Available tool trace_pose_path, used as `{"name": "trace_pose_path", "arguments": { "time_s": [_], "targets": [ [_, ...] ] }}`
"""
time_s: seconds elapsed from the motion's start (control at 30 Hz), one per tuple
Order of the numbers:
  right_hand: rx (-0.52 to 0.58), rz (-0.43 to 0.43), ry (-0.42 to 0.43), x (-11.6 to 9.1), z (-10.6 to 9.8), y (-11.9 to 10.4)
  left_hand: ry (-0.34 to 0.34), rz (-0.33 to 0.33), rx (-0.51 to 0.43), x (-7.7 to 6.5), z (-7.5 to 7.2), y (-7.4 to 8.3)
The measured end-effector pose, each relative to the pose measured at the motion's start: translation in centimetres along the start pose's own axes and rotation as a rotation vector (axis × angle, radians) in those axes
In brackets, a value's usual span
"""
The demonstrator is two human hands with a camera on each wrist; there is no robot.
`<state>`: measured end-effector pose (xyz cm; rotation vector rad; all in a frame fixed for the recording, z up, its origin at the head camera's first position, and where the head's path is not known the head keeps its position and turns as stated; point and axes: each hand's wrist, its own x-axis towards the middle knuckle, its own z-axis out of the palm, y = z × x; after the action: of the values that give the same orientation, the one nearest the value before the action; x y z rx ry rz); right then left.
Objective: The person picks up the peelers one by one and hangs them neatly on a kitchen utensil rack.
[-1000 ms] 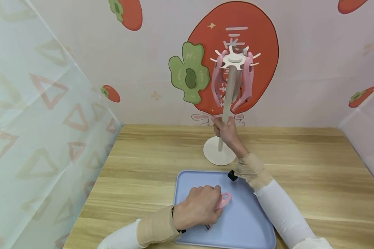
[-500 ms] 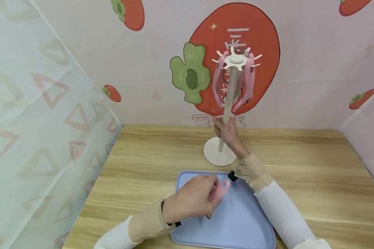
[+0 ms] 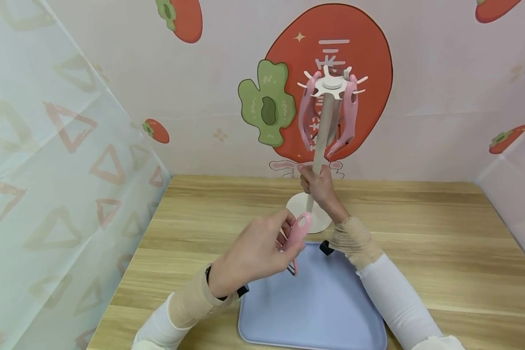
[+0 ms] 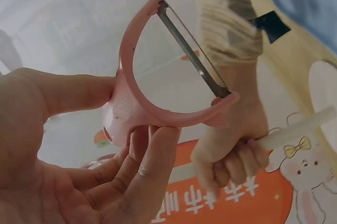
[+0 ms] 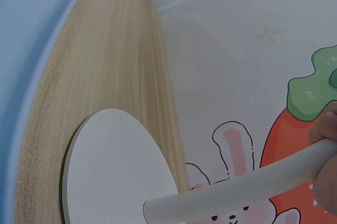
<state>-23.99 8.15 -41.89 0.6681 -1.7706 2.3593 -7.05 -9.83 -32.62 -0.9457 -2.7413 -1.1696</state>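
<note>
A pink Y-shaped vegetable peeler (image 4: pixel 124 92) with a metal blade is pinched between the thumb and fingers of my left hand (image 3: pixel 255 248). In the head view the peeler's handle end with its hole (image 3: pixel 303 221) points up and away, above the tray's far edge. My right hand (image 3: pixel 321 187) grips the pole of a white rack (image 3: pixel 324 131) low down, over its round base (image 5: pixel 116 171). Pink-handled utensils (image 3: pixel 350 114) hang from hooks on the rack's top ring (image 3: pixel 331 85); their far ends are partly hidden by the pole.
A blue tray (image 3: pixel 315 306) lies on the wooden table (image 3: pixel 201 218) in front of the rack, partly under my left forearm. Behind the table stands a patterned wall cloth (image 3: pixel 433 87), with another on the left.
My left hand has risen from the tray, carrying the peeler up and forward toward the rack. The right hand keeps its grip on the pole.
</note>
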Motion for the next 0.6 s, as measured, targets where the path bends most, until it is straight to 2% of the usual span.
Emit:
{"name": "trace_pose_path", "arguments": {
  "time_s": [0.2, 0.6],
  "targets": [
    [0.002, 0.015, 0.013, 0.0, 0.1, 0.0, 0.078, 0.031, -0.011, 0.5, -1.1, 0.6],
    [-0.057, 0.037, 0.056, -0.1, 0.0, 0.0, 0.250, 0.153, -0.023, 1.8, -2.7, 1.0]
  ]
}}
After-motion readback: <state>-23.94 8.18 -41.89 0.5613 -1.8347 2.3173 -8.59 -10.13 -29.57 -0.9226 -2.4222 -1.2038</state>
